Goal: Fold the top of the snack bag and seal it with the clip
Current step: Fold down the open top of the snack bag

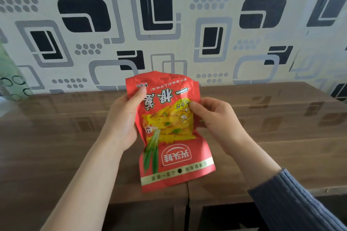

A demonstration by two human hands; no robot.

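Observation:
A red snack bag [169, 137] with yellow chips and green onion printed on it is held up above the wooden table [56, 137], its print upside down to me. My left hand [124, 118] grips the bag's left edge, thumb on the front near the far end. My right hand [216, 120] pinches the bag's right edge at mid-height, with something small and green just showing under its fingers. The bag's far end is crumpled and its near end hangs toward me. No clip can be made out.
The brown wooden table runs up to a wall [169, 24] papered with black and grey rounded squares. A green patterned object [11, 80] stands at the far left. The table's front edge and a dark gap [187, 208] lie below the bag.

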